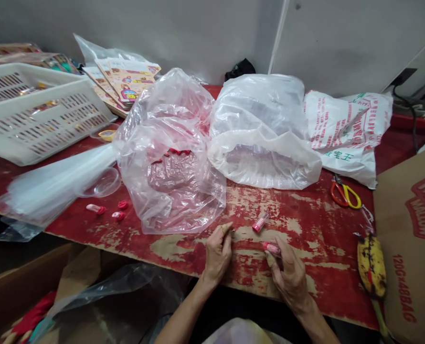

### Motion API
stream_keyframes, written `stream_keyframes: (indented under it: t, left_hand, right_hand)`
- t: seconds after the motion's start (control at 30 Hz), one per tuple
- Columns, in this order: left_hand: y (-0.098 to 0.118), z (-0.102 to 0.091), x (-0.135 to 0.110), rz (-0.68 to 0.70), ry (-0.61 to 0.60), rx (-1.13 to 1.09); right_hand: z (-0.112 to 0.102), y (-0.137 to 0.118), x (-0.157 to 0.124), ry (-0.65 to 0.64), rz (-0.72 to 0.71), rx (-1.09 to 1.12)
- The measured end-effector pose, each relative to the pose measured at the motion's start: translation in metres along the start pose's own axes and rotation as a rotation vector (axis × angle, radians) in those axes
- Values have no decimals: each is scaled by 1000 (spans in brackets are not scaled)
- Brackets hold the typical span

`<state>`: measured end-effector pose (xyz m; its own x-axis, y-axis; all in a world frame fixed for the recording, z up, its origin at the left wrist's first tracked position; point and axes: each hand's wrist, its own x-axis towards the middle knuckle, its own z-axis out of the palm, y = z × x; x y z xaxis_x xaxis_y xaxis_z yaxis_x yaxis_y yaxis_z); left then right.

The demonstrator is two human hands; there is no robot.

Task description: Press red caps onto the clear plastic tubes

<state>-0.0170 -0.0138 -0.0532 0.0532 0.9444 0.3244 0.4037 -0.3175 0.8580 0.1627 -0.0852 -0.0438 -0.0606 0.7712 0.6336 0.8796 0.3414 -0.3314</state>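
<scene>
My left hand [217, 252] rests near the front edge of the worn red table [305, 224], fingers curled together in a pinch; what it holds is too small to see. My right hand [287, 272] is closed on a small pink tube [270, 247], gripped at its near end. Another small pink tube [260, 223] lies loose on the table just beyond both hands. A crumpled clear plastic bag [173, 157] holding red pieces stands behind my left hand.
A white plastic bag [262, 134] and a printed sack [348, 129] sit at the back. Scissors [345, 193] and a spotted banana [372, 265] lie right, beside a cardboard box [413, 239]. A white basket [37, 110], clear sleeves [55, 184] and small pink pieces [96, 209] lie left.
</scene>
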Motion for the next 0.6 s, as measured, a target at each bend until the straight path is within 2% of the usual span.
stream_keyframes:
  t: [0.13,0.23,0.37,0.5,0.6]
  left_hand:
    - [1,-1,0,-37,-9,-4]
    - [-2,-1,-1,-66,-24,-16]
    - [-5,-1,-3,-84,-17,-24]
    - [-4,-1,-3,-85,-34,-30]
    - [-2,-2,-2,-87,-38,-25]
  right_hand:
    - [1,0,-3,-56,49,-11]
    - [2,2,-5,-15,125,16]
    - [3,3,-5,-80,118,-21]
    - [3,3,-4,-32,176,-9]
    - [3,4,-5,-112,145,-14]
